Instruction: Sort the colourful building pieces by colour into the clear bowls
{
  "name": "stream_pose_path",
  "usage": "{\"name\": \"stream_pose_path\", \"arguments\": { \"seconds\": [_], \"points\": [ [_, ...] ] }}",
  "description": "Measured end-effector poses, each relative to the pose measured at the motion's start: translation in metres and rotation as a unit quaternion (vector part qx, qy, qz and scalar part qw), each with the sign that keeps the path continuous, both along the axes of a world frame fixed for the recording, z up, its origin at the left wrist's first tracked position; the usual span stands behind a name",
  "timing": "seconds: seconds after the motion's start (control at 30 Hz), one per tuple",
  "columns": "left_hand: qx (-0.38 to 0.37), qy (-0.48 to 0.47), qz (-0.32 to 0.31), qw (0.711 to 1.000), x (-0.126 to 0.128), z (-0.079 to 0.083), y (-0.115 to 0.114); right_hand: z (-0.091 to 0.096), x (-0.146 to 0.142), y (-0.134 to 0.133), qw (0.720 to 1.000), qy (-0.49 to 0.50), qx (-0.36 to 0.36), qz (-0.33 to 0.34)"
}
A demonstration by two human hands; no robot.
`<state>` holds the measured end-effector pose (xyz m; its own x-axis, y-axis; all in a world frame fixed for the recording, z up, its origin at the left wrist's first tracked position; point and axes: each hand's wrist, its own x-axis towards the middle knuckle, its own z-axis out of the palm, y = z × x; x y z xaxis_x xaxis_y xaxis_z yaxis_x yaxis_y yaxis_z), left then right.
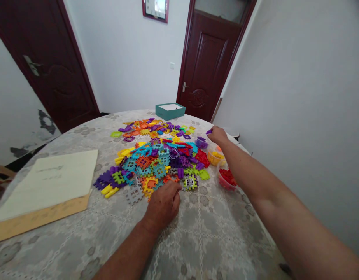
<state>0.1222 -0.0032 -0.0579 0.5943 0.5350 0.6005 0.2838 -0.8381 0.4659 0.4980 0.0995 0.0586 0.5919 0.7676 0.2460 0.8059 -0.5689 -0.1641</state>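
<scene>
Right of centre, the right hand [218,135], fingers nearly closed, pinches a purple plastic piece [209,132]. The left hand [163,203], lower centre, curls at the near edge of the pile of notched plastic pieces [160,159]; I cannot tell whether it grips anything. At centre right, clear tubs hold purple pieces [202,140], yellow pieces [216,155] and red pieces [226,175]. A lacy floral cover lies over the worktop [211,233].

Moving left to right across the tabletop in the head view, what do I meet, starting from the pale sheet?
Pale sheet → left hand → tub of purple pieces → tub of yellow pieces → tub of red pieces.
</scene>
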Motion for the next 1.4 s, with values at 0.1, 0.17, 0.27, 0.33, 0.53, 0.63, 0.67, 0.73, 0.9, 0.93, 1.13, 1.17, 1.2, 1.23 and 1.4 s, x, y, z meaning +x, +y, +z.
{"name": "stream_pose_path", "arguments": {
  "seconds": [0.1,0.17,0.27,0.33,0.53,0.63,0.67,0.73,0.9,0.93,1.13,1.17,1.2,1.23,1.4],
  "points": [
    [-0.004,0.007,0.007,1.000,-0.001,0.000,0.001,-0.006,0.002,0.008,1.000,0.003,-0.020,-0.021],
    [-0.004,0.013,0.006,1.000,-0.001,0.000,0.001,-0.009,0.001,0.011,0.999,0.003,-0.033,-0.034],
    [-0.008,0.019,0.003,1.000,-0.001,0.000,0.001,-0.013,-0.001,0.013,0.998,0.003,-0.059,-0.036],
    [-0.013,0.020,0.005,1.000,-0.001,0.000,0.000,-0.014,-0.003,0.013,0.997,0.001,-0.076,-0.034],
    [-0.019,0.014,0.053,0.998,-0.001,0.004,0.003,0.000,-0.023,-0.002,0.996,-0.027,-0.079,-0.039],
    [-0.015,0.021,0.074,0.997,-0.002,0.005,0.005,0.008,-0.054,-0.030,0.997,-0.038,-0.059,0.032],
    [-0.014,0.021,0.080,0.996,-0.002,0.005,0.006,0.007,-0.068,-0.044,0.995,-0.033,-0.057,0.081],
    [-0.013,0.020,0.090,0.996,-0.002,0.004,0.008,-0.002,-0.099,-0.078,0.984,-0.017,-0.063,0.167],
    [-0.013,0.024,0.091,0.995,-0.002,0.002,0.011,-0.057,-0.155,-0.152,0.967,0.026,-0.076,0.241],
    [-0.014,0.030,0.085,0.996,-0.001,0.002,0.010,-0.066,-0.160,-0.159,0.968,0.038,-0.071,0.238],
    [-0.016,0.109,0.027,0.994,0.001,0.003,0.005,-0.093,-0.152,-0.164,0.938,0.200,0.033,0.281],
    [-0.014,0.120,0.022,0.992,0.001,0.003,0.004,-0.096,-0.150,-0.163,0.929,0.235,0.047,0.281],
    [-0.012,0.128,0.019,0.992,0.001,0.002,0.004,-0.098,-0.147,-0.161,0.920,0.267,0.057,0.281],
    [-0.009,0.134,0.018,0.991,0.000,0.001,0.004,-0.100,-0.145,-0.160,0.911,0.292,0.064,0.282],
    [-0.001,0.142,0.014,0.990,-0.001,-0.001,0.004,-0.103,-0.142,-0.159,0.882,0.339,0.081,0.318]
  ]
}}
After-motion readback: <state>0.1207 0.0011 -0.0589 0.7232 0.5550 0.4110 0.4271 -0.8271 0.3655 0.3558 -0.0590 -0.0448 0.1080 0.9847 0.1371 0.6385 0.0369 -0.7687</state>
